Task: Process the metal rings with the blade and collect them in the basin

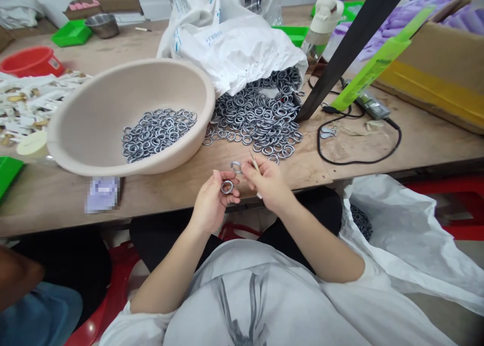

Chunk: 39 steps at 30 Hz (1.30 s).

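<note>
My left hand point(212, 199) is closed on a small grey ring point(227, 187), held at the fingers near the table's front edge. Close beside it, my right hand point(270, 184) pinches a second grey ring point(236, 167) and also grips a thin pale stick-like tool point(254, 163) with a pointed end. Beyond my hands, a heap of loose grey rings point(257, 114) spills from the mouth of a white sack point(242, 48). To the left, a large beige basin point(132, 83) holds a pile of similar rings point(159, 134).
A dark post point(340, 58) rises beside the ring heap, with a black cable point(363, 162) to its right. A white bag point(401, 210) with rings inside hangs at my right. White parts point(34, 101) lie far left. Another person's arm point(18, 275) shows lower left.
</note>
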Tool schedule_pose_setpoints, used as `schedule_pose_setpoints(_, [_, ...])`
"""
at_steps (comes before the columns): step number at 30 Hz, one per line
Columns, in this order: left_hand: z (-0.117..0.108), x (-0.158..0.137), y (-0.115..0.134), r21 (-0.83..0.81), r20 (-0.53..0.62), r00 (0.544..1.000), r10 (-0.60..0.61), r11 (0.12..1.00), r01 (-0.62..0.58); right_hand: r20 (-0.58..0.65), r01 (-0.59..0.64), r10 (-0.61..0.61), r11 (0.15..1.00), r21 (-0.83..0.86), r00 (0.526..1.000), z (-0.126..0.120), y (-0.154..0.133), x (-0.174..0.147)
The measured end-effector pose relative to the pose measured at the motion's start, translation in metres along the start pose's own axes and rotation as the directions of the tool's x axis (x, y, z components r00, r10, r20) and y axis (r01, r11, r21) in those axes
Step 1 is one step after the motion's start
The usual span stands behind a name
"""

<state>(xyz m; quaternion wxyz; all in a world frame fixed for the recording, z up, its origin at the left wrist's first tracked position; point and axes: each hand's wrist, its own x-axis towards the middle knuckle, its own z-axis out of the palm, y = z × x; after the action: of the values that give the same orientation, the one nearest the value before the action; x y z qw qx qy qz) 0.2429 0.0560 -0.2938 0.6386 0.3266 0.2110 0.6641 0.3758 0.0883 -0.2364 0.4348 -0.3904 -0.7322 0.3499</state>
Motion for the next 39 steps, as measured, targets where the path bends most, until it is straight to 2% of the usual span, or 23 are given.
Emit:
schedule_pose_setpoints(1, [0.003,-0.001,-0.005,0.018,0.003,1.000,0.024,1.000,-0.024,0.005,-0.047,0.046,0.992,0.114,0.999,0.008,0.002,-0.010])
schedule_pose_setpoints(3, [0.008,-0.002,-0.014,0.080,-0.008,0.997,0.079,0.994,-0.079,-0.015,-0.084,0.090,0.971,0.224,0.996,0.020,0.004,-0.025])
schedule_pose_setpoints(6, [0.009,-0.004,-0.021,0.139,-0.023,0.992,0.121,0.983,-0.116,-0.047,-0.009,0.020,0.978,0.208,0.999,0.022,0.005,-0.031])
schedule_pose_setpoints(9, [0.009,-0.006,-0.017,0.108,0.059,0.995,0.081,0.990,-0.087,0.073,0.042,-0.050,0.993,0.108,0.996,0.007,0.000,-0.022])
schedule_pose_setpoints(12, [0.011,-0.007,-0.009,0.068,0.105,0.994,0.034,0.997,-0.042,0.060,0.134,-0.128,0.985,-0.105,0.990,-0.009,-0.006,-0.018])
schedule_pose_setpoints(14, [0.012,-0.008,-0.006,0.043,0.097,0.995,0.018,0.999,-0.022,0.093,0.225,-0.207,0.931,-0.286,0.974,-0.013,-0.009,-0.021])
schedule_pose_setpoints(17, [0.014,-0.010,-0.004,0.019,0.081,0.997,0.011,1.000,-0.013,0.229,0.357,-0.279,0.810,-0.466,0.933,-0.013,-0.012,-0.031])
schedule_pose_setpoints(22, [0.015,-0.010,-0.005,0.033,0.083,0.996,-0.016,0.999,0.013,0.280,0.425,-0.319,0.697,-0.577,0.905,-0.010,-0.014,-0.036])
schedule_pose_setpoints(27, [0.012,-0.010,-0.006,0.046,0.122,0.992,-0.027,0.999,0.021,0.324,0.450,-0.316,0.688,-0.569,0.892,-0.011,-0.016,-0.034])
schedule_pose_setpoints(30, [0.007,-0.015,-0.005,0.097,0.206,0.978,-0.043,0.995,0.024,0.309,0.394,-0.263,0.755,-0.523,0.914,-0.017,-0.010,-0.028])
schedule_pose_setpoints(32, [0.004,-0.020,-0.004,0.157,0.303,0.950,-0.081,0.987,0.034,0.176,0.276,-0.213,0.768,-0.578,0.961,-0.027,-0.003,-0.021])
schedule_pose_setpoints(33, [0.003,-0.021,-0.002,0.174,0.334,0.938,-0.094,0.984,0.037,0.080,0.203,-0.198,0.744,-0.636,0.977,-0.034,0.000,-0.017])
schedule_pose_setpoints(35, [0.000,-0.022,0.001,0.170,0.330,0.940,-0.089,0.985,0.034,-0.081,0.068,-0.203,0.634,-0.770,0.976,-0.048,0.007,-0.010])
schedule_pose_setpoints(36, [-0.001,-0.020,0.003,0.153,0.297,0.952,-0.075,0.988,0.030,-0.124,0.013,-0.205,0.562,-0.827,0.971,-0.054,0.009,-0.008])
schedule_pose_setpoints(39, [-0.003,-0.012,0.007,0.109,0.186,0.980,-0.065,0.993,0.045,-0.174,-0.109,-0.141,0.378,-0.919,0.975,-0.066,0.011,-0.002])
